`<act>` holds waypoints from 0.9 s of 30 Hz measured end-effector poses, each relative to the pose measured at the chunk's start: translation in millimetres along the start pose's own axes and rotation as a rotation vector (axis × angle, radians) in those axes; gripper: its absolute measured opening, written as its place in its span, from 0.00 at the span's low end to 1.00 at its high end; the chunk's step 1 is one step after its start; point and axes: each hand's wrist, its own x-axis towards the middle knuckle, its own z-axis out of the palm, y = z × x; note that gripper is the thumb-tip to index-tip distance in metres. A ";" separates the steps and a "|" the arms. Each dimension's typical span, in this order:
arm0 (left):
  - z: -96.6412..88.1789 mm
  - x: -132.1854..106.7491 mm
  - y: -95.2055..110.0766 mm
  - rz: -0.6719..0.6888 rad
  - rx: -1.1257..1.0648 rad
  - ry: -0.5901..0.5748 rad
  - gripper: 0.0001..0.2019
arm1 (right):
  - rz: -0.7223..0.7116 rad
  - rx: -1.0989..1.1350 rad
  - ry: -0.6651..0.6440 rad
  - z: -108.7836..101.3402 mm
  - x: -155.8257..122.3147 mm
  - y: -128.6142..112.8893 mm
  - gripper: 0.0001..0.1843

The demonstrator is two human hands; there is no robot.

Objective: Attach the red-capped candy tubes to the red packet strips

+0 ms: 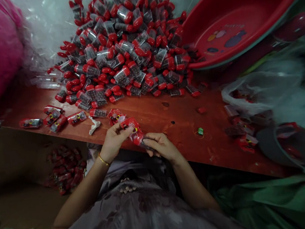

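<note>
At the table's front edge, my left hand [114, 140] pinches the upper end of a red printed plastic packet [134, 128]. My right hand [161, 146] is closed on a small clear tube with dark contents [147, 143], at the packet's lower end. How far the tube sits inside the packet I cannot tell. Just behind my left fingers lies another red printed packet [115, 116]. A single red-capped tube [98, 113] and a crumpled white scrap [94, 124] are to its left. Several filled packets [56, 120] lie farther left.
A large heap of red-capped clear tubes [123, 48] covers the back of the red table [181, 126]. A red basin [237, 13] leans at back right. A grey container [271, 145] and clear plastic bag stand right. Below left, a cardboard box [9, 164] holds red packets.
</note>
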 end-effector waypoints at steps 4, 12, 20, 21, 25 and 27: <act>5.5 -4.4 -6.7 -0.003 0.010 -0.002 0.17 | -0.037 0.017 0.044 1.3 2.3 1.5 0.18; 16.6 -8.8 -20.9 0.012 -0.099 0.150 0.18 | -0.206 -0.006 0.320 17.7 10.0 7.1 0.18; 12.5 -5.8 -19.0 -0.010 -0.036 0.127 0.16 | -0.243 -0.026 0.339 23.0 11.4 8.1 0.20; 12.9 -7.0 -20.3 0.032 0.008 0.144 0.14 | -0.241 -0.019 0.363 24.4 11.7 9.5 0.20; 17.8 -13.8 -24.1 0.136 0.103 0.167 0.13 | -0.255 0.002 0.435 30.2 12.2 15.3 0.18; 19.1 -14.2 -23.5 0.140 0.103 0.165 0.15 | -0.270 0.021 0.409 30.7 11.3 15.7 0.17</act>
